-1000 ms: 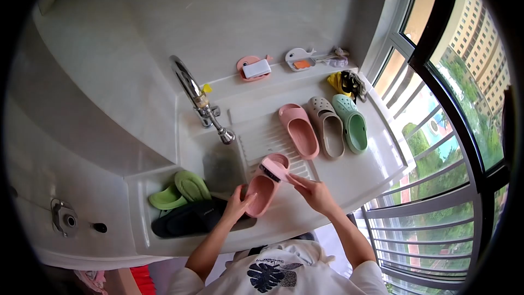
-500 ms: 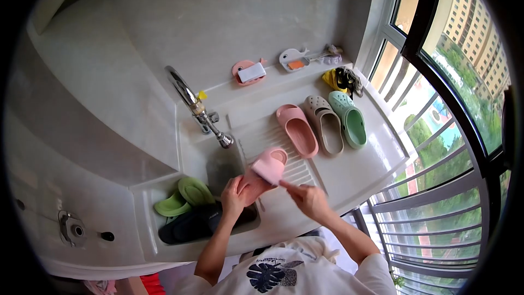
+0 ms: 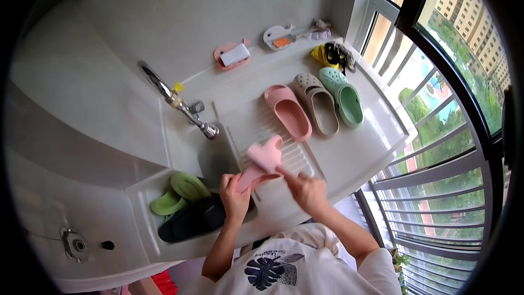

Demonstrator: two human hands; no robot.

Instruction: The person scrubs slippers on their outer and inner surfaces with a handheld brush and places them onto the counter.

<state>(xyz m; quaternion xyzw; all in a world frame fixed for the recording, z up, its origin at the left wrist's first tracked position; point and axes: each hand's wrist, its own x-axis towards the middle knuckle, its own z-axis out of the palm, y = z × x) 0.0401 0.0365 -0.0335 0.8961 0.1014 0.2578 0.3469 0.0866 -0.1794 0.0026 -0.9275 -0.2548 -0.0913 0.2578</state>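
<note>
My left hand point(image 3: 234, 195) is closed round the heel end of a pink slipper point(image 3: 266, 155), which is tilted above the ridged drainboard. My right hand point(image 3: 307, 190) has its index finger stretched out, its tip at the slipper's side near the strap. Its other fingers are curled, and whether they hold anything is hidden. Beyond the slipper stand another pink slipper point(image 3: 290, 113), a beige clog point(image 3: 322, 110) and a mint-green clog point(image 3: 347, 102), side by side. In the sink basin by my left hand lie green slippers point(image 3: 188, 188) and dark slippers point(image 3: 194, 219).
A chrome faucet point(image 3: 183, 106) reaches over the sink point(image 3: 150, 240). Along the back ledge sit a pink soap dish point(image 3: 232, 57) with a white bar and a white whale-shaped dish point(image 3: 278, 38) with an orange piece. A yellow-and-black bundle point(image 3: 330, 55) lies in the far corner. Barred windows border the right.
The slipper in my left hand has tilted, its toe end turning more edge-on. My right index finger stays beside it. The whole view has shifted slightly.
</note>
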